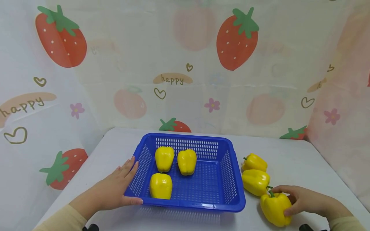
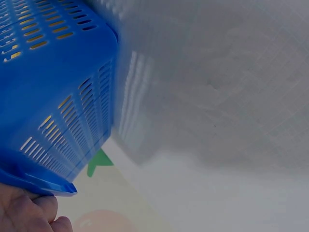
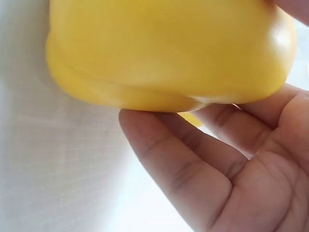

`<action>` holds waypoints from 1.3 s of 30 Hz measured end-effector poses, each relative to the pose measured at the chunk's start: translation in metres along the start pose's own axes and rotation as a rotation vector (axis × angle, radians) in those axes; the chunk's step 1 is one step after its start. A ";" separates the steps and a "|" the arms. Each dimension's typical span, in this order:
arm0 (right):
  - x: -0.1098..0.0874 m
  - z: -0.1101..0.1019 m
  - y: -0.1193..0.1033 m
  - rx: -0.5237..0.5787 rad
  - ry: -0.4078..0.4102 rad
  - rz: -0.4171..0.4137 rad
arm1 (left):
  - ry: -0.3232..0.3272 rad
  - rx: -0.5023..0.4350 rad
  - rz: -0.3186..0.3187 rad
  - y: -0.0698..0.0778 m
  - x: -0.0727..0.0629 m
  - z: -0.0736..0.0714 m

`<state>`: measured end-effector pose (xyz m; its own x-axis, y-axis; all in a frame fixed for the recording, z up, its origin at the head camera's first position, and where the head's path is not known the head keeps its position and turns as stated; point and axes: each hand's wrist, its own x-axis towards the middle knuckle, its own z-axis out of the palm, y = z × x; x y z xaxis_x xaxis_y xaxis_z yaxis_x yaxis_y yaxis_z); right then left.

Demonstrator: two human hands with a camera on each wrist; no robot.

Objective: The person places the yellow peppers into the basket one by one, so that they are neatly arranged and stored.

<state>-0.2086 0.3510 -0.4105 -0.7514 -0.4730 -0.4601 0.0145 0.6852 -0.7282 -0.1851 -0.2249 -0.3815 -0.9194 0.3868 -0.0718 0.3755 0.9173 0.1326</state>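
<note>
White surface, strawberry-print backdrop: the left hand, fingers spread nearly straight, rests against a corner of the blue basket; the right hand holds the nearest yellow pepper between thumb and bent fingers, right of the basket. Two more peppers lie just beyond, three peppers inside. Glossy skin could slip from a loose fingertip hold; a low sweep might knock the neighbours rolling.
</note>
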 end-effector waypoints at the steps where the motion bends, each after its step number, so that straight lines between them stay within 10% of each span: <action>1: 0.000 0.000 -0.001 0.005 -0.007 -0.007 | -0.002 -0.002 -0.003 0.000 0.000 0.000; 17: 0.000 -0.002 -0.001 -0.006 0.000 -0.038 | -0.006 -0.007 0.003 0.000 -0.001 -0.001; 39: -0.013 -0.028 -0.053 -0.092 0.134 -0.311 | -0.007 0.003 -0.008 -0.001 0.001 0.001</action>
<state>-0.2181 0.3362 -0.3521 -0.7906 -0.5940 -0.1487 -0.2830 0.5697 -0.7716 -0.1858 -0.2253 -0.3825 -0.9215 0.3803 -0.0794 0.3688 0.9205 0.1292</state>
